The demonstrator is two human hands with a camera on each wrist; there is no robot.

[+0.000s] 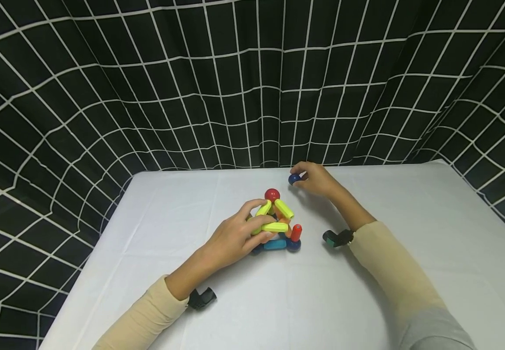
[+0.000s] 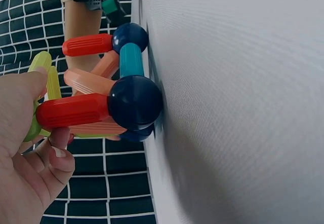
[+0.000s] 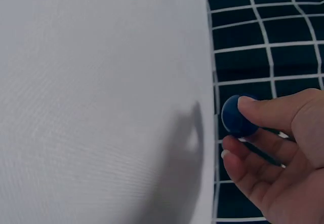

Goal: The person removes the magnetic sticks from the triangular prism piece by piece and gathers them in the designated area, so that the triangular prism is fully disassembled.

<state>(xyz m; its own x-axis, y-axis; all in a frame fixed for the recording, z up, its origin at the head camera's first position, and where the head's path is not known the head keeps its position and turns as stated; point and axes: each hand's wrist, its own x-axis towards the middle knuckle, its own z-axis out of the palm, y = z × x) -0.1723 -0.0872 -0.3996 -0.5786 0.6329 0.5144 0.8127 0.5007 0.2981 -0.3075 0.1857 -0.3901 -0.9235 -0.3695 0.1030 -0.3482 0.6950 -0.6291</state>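
A toy frame of magnetic building rods and balls stands on the table. My left hand (image 1: 232,238) grips its upper left part, around yellow-green rods (image 1: 275,227) and, in the left wrist view, a red rod (image 2: 73,110). The frame's base has dark blue balls (image 2: 135,102), a teal rod (image 1: 275,244) and peach rods (image 2: 88,82). Another red rod (image 1: 296,232) stands up from a base ball. At the far side of the frame sits a red ball (image 1: 272,195). Farther back and right, my right hand (image 1: 318,180) pinches a loose blue ball (image 3: 236,116) between thumb and fingers.
A white cloth covers the table (image 1: 410,214). Behind it and along both sides hangs a dark curtain with a white grid (image 1: 235,97). Each wrist wears a small black camera, the left camera (image 1: 202,298) low over the table and the right camera (image 1: 337,238) beside the frame.
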